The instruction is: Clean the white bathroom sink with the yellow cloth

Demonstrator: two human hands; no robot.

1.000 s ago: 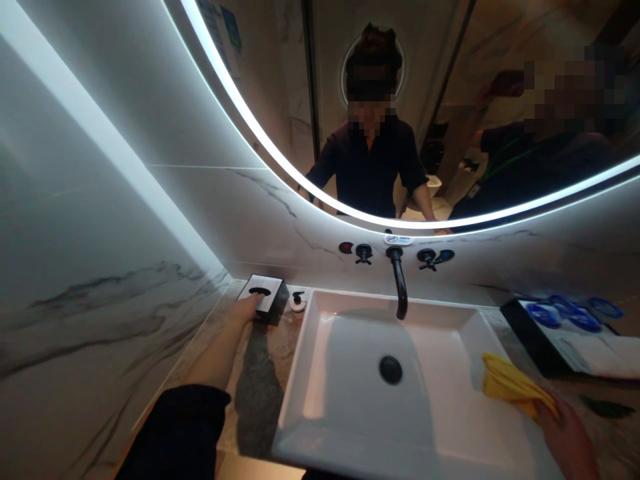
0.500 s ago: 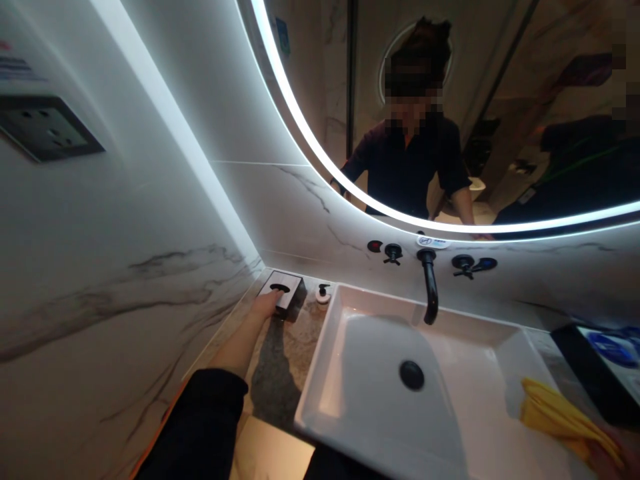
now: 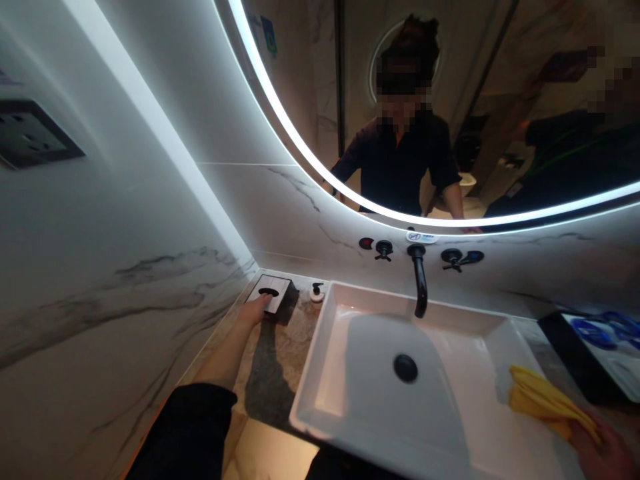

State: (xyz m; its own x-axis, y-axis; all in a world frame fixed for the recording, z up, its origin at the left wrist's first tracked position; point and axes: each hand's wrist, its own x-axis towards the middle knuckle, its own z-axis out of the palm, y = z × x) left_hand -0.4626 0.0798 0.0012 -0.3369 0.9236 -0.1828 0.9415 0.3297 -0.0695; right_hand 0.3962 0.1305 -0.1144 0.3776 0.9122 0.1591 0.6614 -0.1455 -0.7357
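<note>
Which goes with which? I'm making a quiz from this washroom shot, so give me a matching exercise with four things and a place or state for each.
Things:
1. tissue box
2. cloth
3. tap
4. socket

Places or states:
a. on the left wall
b. under the left hand, in the counter corner
c. on the wall over the sink
d. held by the right hand on the sink's right rim

Pairs: 1-b, 2-d, 3-c, 4-a
</note>
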